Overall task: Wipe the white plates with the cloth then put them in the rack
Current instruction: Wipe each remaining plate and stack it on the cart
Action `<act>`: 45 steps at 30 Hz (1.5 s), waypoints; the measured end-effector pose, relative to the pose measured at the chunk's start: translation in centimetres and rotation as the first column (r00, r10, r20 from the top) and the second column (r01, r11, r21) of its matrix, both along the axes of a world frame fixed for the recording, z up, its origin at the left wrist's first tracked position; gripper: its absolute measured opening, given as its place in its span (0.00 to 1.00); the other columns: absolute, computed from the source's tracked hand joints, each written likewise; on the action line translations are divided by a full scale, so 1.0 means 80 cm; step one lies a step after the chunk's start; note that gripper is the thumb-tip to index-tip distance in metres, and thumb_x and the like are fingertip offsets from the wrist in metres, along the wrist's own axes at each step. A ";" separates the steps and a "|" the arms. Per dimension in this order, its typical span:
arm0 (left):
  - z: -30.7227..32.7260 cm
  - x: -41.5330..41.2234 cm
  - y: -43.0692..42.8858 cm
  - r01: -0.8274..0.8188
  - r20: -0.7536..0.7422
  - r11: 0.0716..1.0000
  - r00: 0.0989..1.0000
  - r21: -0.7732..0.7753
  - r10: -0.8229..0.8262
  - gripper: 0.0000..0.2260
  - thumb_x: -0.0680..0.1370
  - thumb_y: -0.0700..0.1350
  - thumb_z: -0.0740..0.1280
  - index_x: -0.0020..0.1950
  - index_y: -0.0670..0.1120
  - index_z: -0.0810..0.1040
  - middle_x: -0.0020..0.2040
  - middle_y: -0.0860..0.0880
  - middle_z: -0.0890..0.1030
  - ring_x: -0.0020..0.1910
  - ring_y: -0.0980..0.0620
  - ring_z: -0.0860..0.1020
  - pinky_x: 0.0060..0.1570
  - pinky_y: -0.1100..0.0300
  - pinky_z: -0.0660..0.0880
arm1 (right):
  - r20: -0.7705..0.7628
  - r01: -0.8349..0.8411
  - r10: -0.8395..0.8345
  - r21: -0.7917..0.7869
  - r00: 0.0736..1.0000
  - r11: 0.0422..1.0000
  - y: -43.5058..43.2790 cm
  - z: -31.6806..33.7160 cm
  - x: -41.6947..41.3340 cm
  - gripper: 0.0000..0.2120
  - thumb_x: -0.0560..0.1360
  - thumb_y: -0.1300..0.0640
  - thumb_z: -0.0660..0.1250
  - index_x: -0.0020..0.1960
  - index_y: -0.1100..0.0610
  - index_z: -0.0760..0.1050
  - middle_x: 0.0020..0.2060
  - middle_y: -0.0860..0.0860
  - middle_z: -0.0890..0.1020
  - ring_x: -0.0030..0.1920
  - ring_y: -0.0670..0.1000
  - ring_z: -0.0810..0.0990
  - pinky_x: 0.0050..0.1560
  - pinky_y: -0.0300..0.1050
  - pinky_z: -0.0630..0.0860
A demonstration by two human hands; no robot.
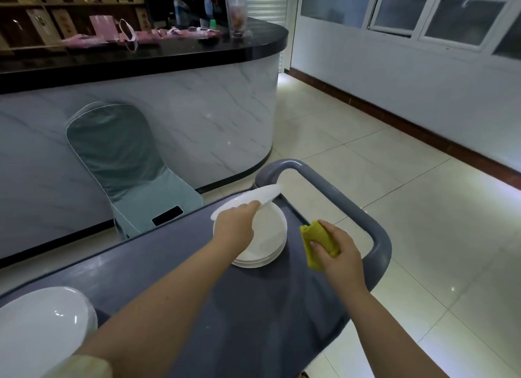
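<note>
Stack of glossy white round plates [267,242] sits at the far end of a grey plastic service cart [197,279], just beside its looped grey handle [377,231]. The left hand [235,226] grips one more shallow white plate [253,198] by its near rim and holds it tilted over the stack's far side. The right hand [335,250], over the cart's right edge near the stack, is clenched round a folded yellow cloth [317,242], which is apart from the plates. Another smooth white plate [42,329], catching a highlight, lies at the cart's near left corner. Beyond the far edge stands a grey-green covered chair [124,157] with a black phone [167,215] on its seat.
</note>
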State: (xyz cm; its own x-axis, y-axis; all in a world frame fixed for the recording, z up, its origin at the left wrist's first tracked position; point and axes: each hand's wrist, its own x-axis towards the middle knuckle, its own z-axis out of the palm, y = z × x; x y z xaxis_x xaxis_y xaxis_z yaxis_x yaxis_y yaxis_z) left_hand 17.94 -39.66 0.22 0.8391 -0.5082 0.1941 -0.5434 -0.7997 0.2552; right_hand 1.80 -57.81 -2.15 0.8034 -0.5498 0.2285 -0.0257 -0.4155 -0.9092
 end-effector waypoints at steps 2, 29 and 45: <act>-0.015 0.003 -0.008 0.087 0.053 0.989 0.994 0.121 -0.094 0.24 0.75 0.36 0.60 0.71 0.50 0.67 0.58 0.49 0.79 0.53 0.45 0.78 0.42 0.57 0.68 | 0.004 -0.007 0.007 -0.009 1.000 1.000 -0.007 0.002 0.003 0.23 0.74 0.54 0.73 0.59 0.30 0.72 0.57 0.30 0.76 0.58 0.36 0.75 0.52 0.26 0.72; -0.050 -0.067 0.105 -0.089 0.109 0.986 0.988 -0.141 0.105 0.09 0.71 0.43 0.74 0.50 0.48 0.83 0.48 0.48 0.82 0.49 0.43 0.78 0.49 0.48 0.70 | -0.053 -0.355 0.355 -0.273 0.933 0.894 0.094 0.007 0.063 0.22 0.74 0.56 0.72 0.66 0.45 0.74 0.61 0.38 0.76 0.61 0.45 0.74 0.62 0.45 0.72; -0.062 -0.239 0.470 -0.919 -0.346 0.244 0.348 -0.308 0.871 0.06 0.73 0.48 0.72 0.47 0.49 0.80 0.47 0.50 0.79 0.50 0.46 0.76 0.49 0.47 0.76 | -0.094 -0.728 0.821 -0.526 0.564 0.440 0.422 -0.013 0.082 0.20 0.68 0.58 0.73 0.60 0.56 0.81 0.57 0.54 0.82 0.52 0.60 0.81 0.54 0.55 0.76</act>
State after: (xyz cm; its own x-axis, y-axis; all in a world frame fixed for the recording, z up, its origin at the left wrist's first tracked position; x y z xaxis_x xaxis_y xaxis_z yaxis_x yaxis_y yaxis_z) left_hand -1.18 -2.04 -4.72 0.7233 0.6895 0.0383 0.4994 -0.5606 0.6606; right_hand 8.36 -24.07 -3.20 0.7638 0.5012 0.4067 0.6430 -0.5357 -0.5473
